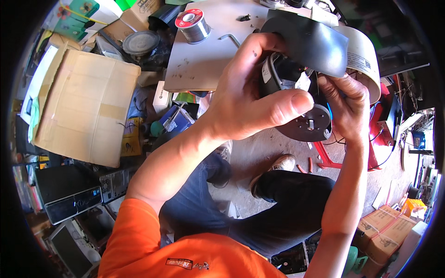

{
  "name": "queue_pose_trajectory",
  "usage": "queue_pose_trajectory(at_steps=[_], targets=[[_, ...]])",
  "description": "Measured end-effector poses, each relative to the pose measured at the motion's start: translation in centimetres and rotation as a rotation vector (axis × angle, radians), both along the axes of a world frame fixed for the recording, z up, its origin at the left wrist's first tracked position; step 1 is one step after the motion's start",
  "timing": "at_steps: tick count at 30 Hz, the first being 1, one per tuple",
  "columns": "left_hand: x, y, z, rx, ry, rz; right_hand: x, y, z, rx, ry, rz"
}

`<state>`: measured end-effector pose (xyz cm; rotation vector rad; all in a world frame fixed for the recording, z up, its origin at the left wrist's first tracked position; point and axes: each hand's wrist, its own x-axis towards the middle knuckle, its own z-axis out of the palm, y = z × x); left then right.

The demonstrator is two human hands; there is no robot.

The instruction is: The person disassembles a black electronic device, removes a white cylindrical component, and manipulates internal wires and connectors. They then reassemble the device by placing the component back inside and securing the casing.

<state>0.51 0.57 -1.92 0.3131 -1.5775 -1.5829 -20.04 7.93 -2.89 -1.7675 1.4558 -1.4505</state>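
Note:
An opened black appliance housing (pixel 272 74) is held up over my knees, with wires and a white tag showing inside. My left hand (pixel 250 92) grips it from the left, thumb stretched across the front. A glossy black curved cover (pixel 315 41) rises at its top, and a round dark disc with a small metal contact (pixel 303 125) hangs at the bottom. My right hand (pixel 346 99) is closed at the right of the opening, fingertips pinched by the wires under the cover; what they pinch is hidden. Behind it stands a cream-coloured cylinder (pixel 364 51) with a printed label.
A low table (pixel 185 76) ahead holds a solder wire spool (pixel 191 25) and a hex key (pixel 230 39). To the left lie a large cardboard box (pixel 88 106) and a black computer case (pixel 69 194). Red legs (pixel 327 160) stand on the floor; tied cartons (pixel 384 231) sit lower right.

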Motion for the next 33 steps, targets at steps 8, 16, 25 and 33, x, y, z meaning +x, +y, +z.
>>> queue_pose_trajectory(at_steps=[8, 16, 25, 33], targets=[[0.3, -0.4, -1.1, -0.018, 0.025, -0.037, 0.4, 0.3, -0.3, 0.022, -0.001, -0.024], [0.1, -0.7, -1.6, -0.037, 0.094, -0.057, 0.4, 0.6, -1.7, -0.062, -0.120, -0.049], [0.2, -0.9, -1.7, -0.003, 0.102, -0.042, 0.4, 2.0, -1.1, -0.056, -0.191, -0.019], [0.2, -1.0, -2.0, -0.011, 0.086, -0.034, -0.1, 2.1, -0.9, -0.124, 0.062, 0.030]])
